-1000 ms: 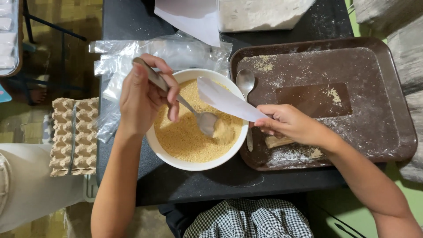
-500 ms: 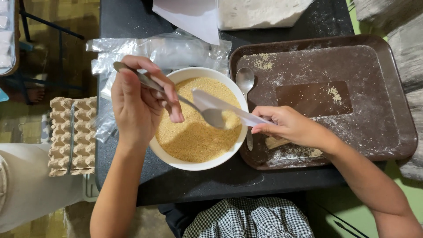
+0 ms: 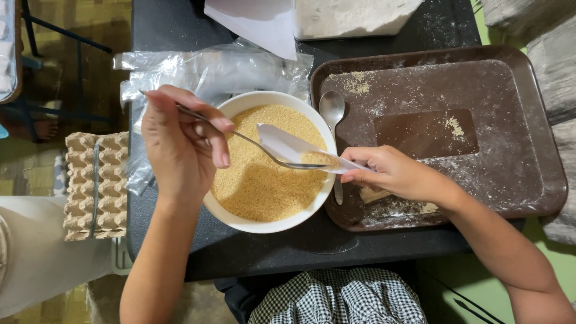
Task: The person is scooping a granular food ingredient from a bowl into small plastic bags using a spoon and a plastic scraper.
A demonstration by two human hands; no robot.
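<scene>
The white bowl (image 3: 268, 223) of golden crumbs (image 3: 264, 174) sits on the dark worktop (image 3: 282, 252), just left of the brown tray (image 3: 540, 144) and touching its rim; over the crumbs the left hand (image 3: 180, 147) has its grip closed on the handle of a metal spoon (image 3: 264, 153), whose head lies under a folded white paper slip (image 3: 294, 147); the right hand (image 3: 396, 174) pinches the near end of that slip, its grip closed on the paper, wrist resting over the tray's left edge. To do this well, I judge the spoon should stay level and low over the middle of the bowl, the paper kept pressed flat on the spoon's head, so that loose crumbs fall back into the bowl and not on the worktop; a tilt toward the tray would spill over the rim.

A second spoon (image 3: 332, 111) lies across the tray's left edge; the tray is dusted with flour and a few crumbs, with one bare rectangle in its middle. Behind the bowl lies crumpled clear plastic wrap (image 3: 210, 75), and further back a white sheet (image 3: 258, 21) and a white container (image 3: 354, 15). A cardboard egg carton (image 3: 96, 186) stands off the worktop's left side; checked cloth (image 3: 336, 297) shows below.
</scene>
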